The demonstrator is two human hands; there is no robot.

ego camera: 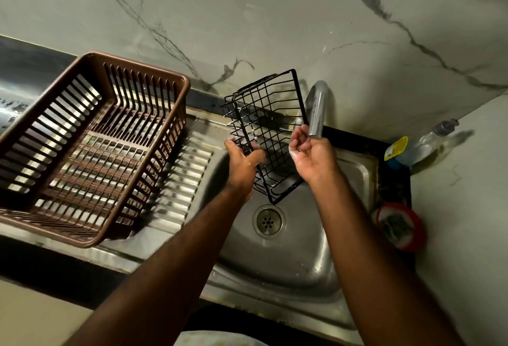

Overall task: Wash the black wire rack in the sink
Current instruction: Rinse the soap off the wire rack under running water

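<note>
You hold the black wire rack (275, 115) up over the bowl of the steel sink (297, 257). It is tilted, with its lowest corner hanging above the drain (268, 220) without touching it and its top edge up against the marble wall (275, 16). No part of the rack rests on the sink.

Your left hand (244, 160) grips the rack's left side. The thumb lies across the wires on the near face, and the fingers (232, 143) wrap round behind the frame, with a little white foam on them.

Your right hand (313, 157) is at the rack's right edge, palm turned toward you. Its fingers (298, 134) are curled inward with suds on them, just below the mouth of the chrome faucet (317, 109). The hand covers the frame there, so you cannot tell whether those fingers pinch the wire or only sit beside it. No stream of water can be made out at the spout.

To your left, a brown plastic basket (137, 67) with slatted walls sits on the sink's ribbed drainboard (187, 170), well apart from the rack.

To your right, on the dark desk (395, 181) round the sink, a clear bottle (423, 145) with a yellow label lies in the back corner against the wall. Nearer you, a round red tub (417, 231) sits beside the sink's rim, holding something dark that is too blurred to name.
</note>
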